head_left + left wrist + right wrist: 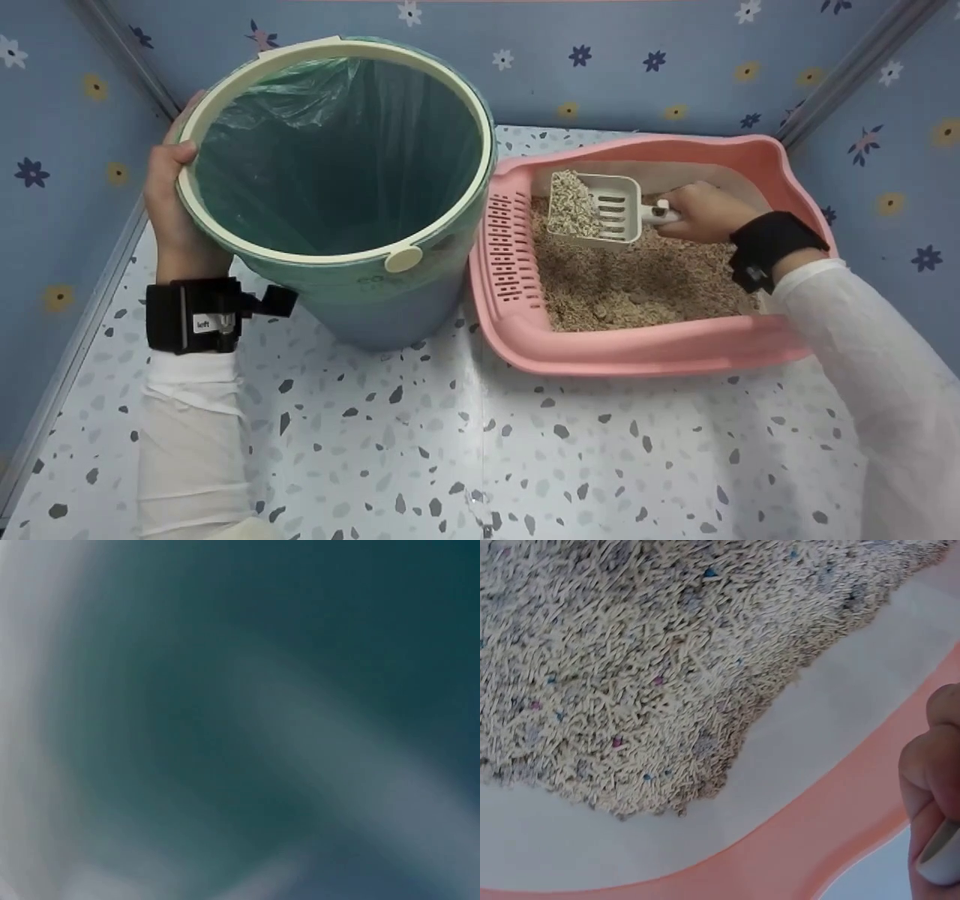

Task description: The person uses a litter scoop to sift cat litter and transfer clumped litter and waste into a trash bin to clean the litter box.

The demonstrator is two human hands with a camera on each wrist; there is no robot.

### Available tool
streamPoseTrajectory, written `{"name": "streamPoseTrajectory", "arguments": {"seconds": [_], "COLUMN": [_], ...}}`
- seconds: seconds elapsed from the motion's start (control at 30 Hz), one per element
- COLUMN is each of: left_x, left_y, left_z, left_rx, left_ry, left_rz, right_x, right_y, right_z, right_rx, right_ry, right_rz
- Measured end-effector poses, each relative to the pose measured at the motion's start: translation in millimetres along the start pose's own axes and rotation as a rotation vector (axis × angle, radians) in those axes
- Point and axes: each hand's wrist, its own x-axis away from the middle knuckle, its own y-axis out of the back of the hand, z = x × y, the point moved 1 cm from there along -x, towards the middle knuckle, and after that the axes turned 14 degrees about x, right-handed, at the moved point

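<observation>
My right hand [705, 212] grips the short handle of a white slotted litter scoop [632, 196]. Litter pellets [574, 202] are heaped in the scoop's left half, above the pink litter box [585, 352]. In the right wrist view, curled fingers [939, 765] show at the right edge with the handle's end. My left hand [171, 184] holds the left side of a trash can's cream rim [187, 191], thumb over the rim and fingers outside. The trash can [382, 307] is lined with a green plastic bag [315, 112] and tilts toward me. The left wrist view is a dark green blur.
Pellet litter [637, 277] covers the litter box floor, with a perforated step [510, 247] along its left side. The trash can stands close to that side. Flowered blue walls [615, 67] enclose the back and sides. Underneath is a white speckled floor [480, 442].
</observation>
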Motion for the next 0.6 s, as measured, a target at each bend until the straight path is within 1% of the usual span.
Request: {"name": "streamPoseTrajectory", "arguments": {"seconds": [0.27,0.43,0.53,0.6], "left_x": [-0.2,0.5,0.8,1.0], "left_y": [-1.2,-1.1,-0.9,-0.9], "left_z": [-0.3,-0.2,-0.6,-0.7], "left_rx": [0.007,-0.006,0.002,0.014], "left_ry": [0.006,0.005,0.007,0.006], "left_rz": [-0.026,-0.024,-0.026,-0.025], "right_x": [9,12,13,14], "right_y": [9,15,18,19], "right_z": [3,2,0,-1], "right_rx": [-0.079,-0.093,-0.113,-0.150], "right_ry": [-0.046,-0.078,-0.087,-0.076], "right_rz": [-0.093,-0.158,-0.192,-0.203]}}
